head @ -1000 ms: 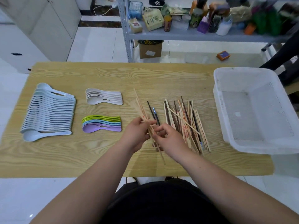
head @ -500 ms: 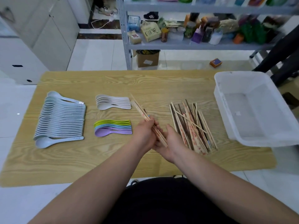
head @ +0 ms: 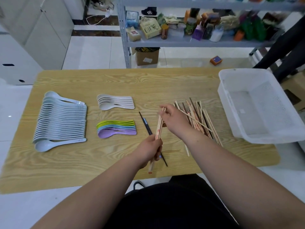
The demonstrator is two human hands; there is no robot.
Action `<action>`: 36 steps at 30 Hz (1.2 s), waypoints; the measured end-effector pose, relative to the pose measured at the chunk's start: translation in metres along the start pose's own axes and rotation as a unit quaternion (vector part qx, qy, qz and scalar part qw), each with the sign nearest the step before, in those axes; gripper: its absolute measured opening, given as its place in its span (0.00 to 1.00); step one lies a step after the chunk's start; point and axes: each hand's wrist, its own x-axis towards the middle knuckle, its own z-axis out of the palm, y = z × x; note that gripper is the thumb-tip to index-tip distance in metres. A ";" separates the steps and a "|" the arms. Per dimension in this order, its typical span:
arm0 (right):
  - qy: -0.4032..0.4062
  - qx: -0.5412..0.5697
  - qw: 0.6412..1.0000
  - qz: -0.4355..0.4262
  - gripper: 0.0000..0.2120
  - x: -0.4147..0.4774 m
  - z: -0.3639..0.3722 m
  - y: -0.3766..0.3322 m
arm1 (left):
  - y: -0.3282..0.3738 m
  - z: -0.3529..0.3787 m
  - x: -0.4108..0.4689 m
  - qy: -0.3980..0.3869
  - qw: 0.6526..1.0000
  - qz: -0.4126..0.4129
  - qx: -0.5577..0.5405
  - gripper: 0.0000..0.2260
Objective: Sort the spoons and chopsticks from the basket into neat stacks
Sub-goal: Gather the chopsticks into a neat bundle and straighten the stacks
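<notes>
Right hand (head: pixel 173 119) lifted; table (head: pixel 115 162) edge near.

Both hands hold one small bunch of light chopsticks (head: pixel 159 125) above the table (head: pixel 148 83). The left hand (head: pixel 151 150) grips the bunch low down. The right hand (head: pixel 173 119) pinches its top. Two dark chopsticks (head: pixel 147 126) lie just beside them. A loose chopstick pile (head: pixel 200 118) lies near the white basket (head: pixel 257 104) at the right edge. Three spoon stacks sit toward the left edge.
</notes>
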 end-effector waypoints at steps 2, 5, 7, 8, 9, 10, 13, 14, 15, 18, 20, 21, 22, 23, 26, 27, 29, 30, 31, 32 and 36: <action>-0.031 0.012 0.999 0.009 0.11 0.001 0.015 0.007 | -0.005 -0.004 0.004 0.024 1.000 0.003 0.012 0.04; -0.038 0.043 0.997 0.050 0.15 0.004 0.033 0.024 | -0.022 -0.017 0.011 0.073 0.997 -0.014 0.037 0.05; -0.005 -0.025 0.995 0.092 0.17 0.007 0.044 0.041 | -0.033 -0.031 0.015 0.125 0.991 -0.039 0.019 0.06; -0.013 -0.112 0.989 0.099 0.18 0.009 0.051 0.050 | -0.039 -0.039 0.016 0.153 0.987 -0.050 0.005 0.06; -0.037 -0.193 0.976 0.097 0.20 0.008 0.061 0.060 | -0.045 -0.046 0.015 0.179 0.982 -0.060 -0.004 0.05; -0.073 -0.250 0.961 0.093 0.23 0.007 0.071 0.067 | -0.050 -0.053 0.014 0.200 0.977 -0.070 -0.008 0.04; -0.139 -0.334 0.930 0.070 0.23 0.005 0.094 0.076 | -0.062 -0.065 0.011 0.231 0.968 -0.093 -0.014 0.03; -0.142 -0.350 0.923 0.067 0.21 0.007 0.097 0.075 | -0.065 -0.066 0.011 0.234 0.968 -0.095 -0.014 0.03; -0.140 -0.359 0.920 0.068 0.18 0.011 0.099 0.075 | -0.066 -0.067 0.012 0.235 0.967 -0.095 -0.012 0.03; -0.130 -0.361 0.919 0.092 0.14 0.019 0.095 0.074 | -0.066 -0.062 0.017 0.231 0.968 -0.095 -0.008 0.03; -0.123 -0.354 0.921 0.107 0.13 0.022 0.087 0.077 | -0.064 -0.055 0.023 0.221 0.971 -0.095 -0.006 0.04; -0.123 -0.348 0.922 0.118 0.13 0.023 0.082 0.079 | -0.061 -0.051 0.027 0.215 0.972 -0.094 -0.002 0.04; -0.124 -0.347 0.921 0.126 0.12 0.023 0.078 0.082 | -0.058 -0.047 0.030 0.208 0.974 -0.092 0.005 0.04; -0.124 -0.348 0.920 0.132 0.10 0.024 0.074 0.085 | -0.056 -0.043 0.034 0.201 0.975 -0.089 0.014 0.05; -0.126 -0.346 0.921 0.128 0.09 0.021 0.069 0.090 | -0.046 -0.031 0.046 0.186 0.979 -0.085 0.020 0.05; -0.127 -0.345 0.922 0.124 0.10 0.021 0.067 0.091 | -0.044 -0.027 0.050 0.183 0.980 -0.082 0.013 0.05; -0.132 -0.338 0.924 0.122 0.09 0.021 0.060 0.092 | -0.037 -0.018 0.058 0.181 0.980 -0.080 0.001 0.04; -0.132 -0.330 0.927 0.121 0.07 0.023 0.052 0.093 | -0.035 -0.014 0.063 0.182 0.980 -0.082 -0.005 0.04; -0.125 -0.315 0.933 0.118 0.05 0.025 0.039 0.093 | -0.033 -0.009 0.067 0.184 0.979 -0.083 -0.013 0.04; -0.110 -0.292 0.944 0.108 0.03 0.026 0.023 0.093 | -0.031 -0.005 0.071 0.186 0.979 -0.084 -0.018 0.04; 0.045 -0.217 0.972 0.072 0.03 0.035 -0.062 0.101 | -0.023 0.016 0.088 0.179 0.980 -0.084 -0.008 0.04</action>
